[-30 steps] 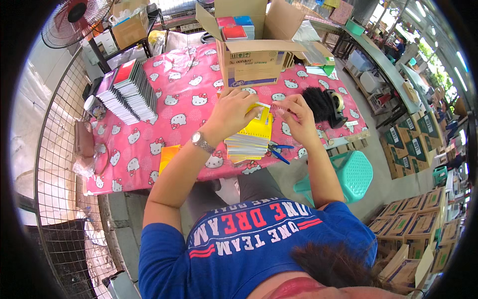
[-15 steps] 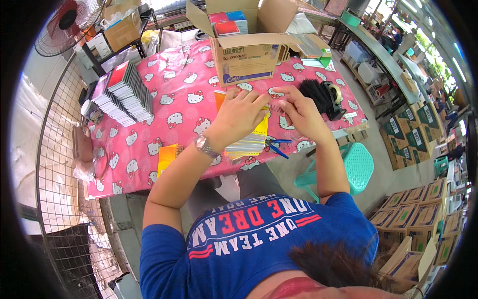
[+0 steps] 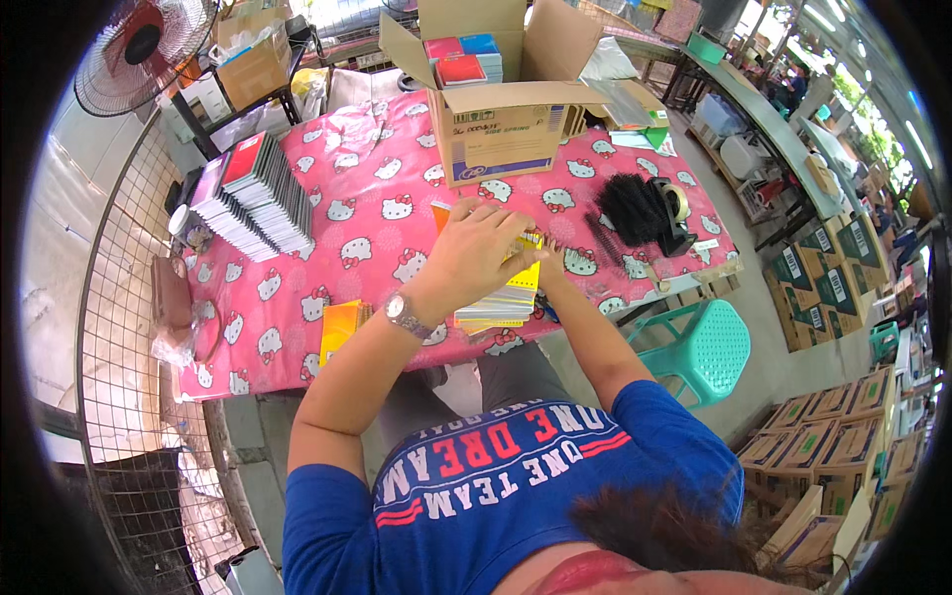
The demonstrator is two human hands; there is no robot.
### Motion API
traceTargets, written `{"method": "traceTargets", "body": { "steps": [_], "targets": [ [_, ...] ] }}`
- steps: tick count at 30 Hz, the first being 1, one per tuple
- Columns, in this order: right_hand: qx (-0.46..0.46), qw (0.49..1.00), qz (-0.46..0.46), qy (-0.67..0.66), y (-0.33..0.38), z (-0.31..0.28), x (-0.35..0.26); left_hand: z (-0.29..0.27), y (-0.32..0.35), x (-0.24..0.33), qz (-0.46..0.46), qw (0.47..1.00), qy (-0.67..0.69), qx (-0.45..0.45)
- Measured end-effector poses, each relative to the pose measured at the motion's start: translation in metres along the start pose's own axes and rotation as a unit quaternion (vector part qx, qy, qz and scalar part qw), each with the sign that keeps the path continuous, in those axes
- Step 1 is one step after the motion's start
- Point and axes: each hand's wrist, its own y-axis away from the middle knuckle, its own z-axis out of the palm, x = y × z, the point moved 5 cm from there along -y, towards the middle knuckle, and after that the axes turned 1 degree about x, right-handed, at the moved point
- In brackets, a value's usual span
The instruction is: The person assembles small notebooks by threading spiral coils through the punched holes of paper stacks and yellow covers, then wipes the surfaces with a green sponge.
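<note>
A stack of yellow booklets (image 3: 504, 303) lies at the near edge of a table with a pink cartoon-cat cloth (image 3: 367, 213). My left hand (image 3: 474, 254), with a watch on its wrist, lies over the top booklet, fingers curled over its far edge. My right hand (image 3: 548, 262) reaches in from the right, close against the stack's far right corner. It is mostly hidden behind my left hand, so what it holds cannot be seen.
An open cardboard box (image 3: 496, 134) with red and blue books stands behind the stack. Black comb bindings (image 3: 630, 206) and a tape dispenser (image 3: 679, 213) lie to the right, fanned notebooks (image 3: 253, 193) to the left, orange booklets (image 3: 340, 325) near-left. A teal stool (image 3: 699, 347) stands to my right.
My left hand has slid right and down onto the top booklet. My right hand has drawn in behind it, so the two hands now meet at the stack.
</note>
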Motion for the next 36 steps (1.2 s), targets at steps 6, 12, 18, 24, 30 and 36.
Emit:
{"method": "traceTargets", "body": {
  "steps": [6, 12, 18, 24, 30, 36],
  "targets": [
    [-0.104, 0.991, 0.015, -0.080, -0.025, -0.033, 0.013, 0.016, -0.009, 0.001, 0.014, 1.000, -0.027, -0.003],
    [-0.172, 0.553, -0.154, -0.800, -0.002, -0.286, -0.094, -0.005, 0.019, -0.023, -0.092, 0.989, -0.108, 0.038],
    [-0.242, 0.886, -0.054, -0.392, 0.010, -0.297, -0.061, 0.007, 0.001, -0.020, -0.074, 0.997, -0.005, 0.020],
    [-0.221, 0.742, -0.118, -0.621, 0.010, -0.306, -0.080, -0.006, 0.006, -0.034, -0.097, 0.990, 0.081, 0.061],
    [-0.215, 0.890, -0.070, -0.395, -0.004, -0.289, -0.075, -0.015, 0.014, -0.046, -0.150, 0.984, 0.093, 0.038],
    [-0.138, 0.830, -0.035, -0.539, -0.011, -0.272, -0.061, -0.008, 0.021, -0.058, -0.161, 0.977, 0.128, 0.047]
  ]
}}
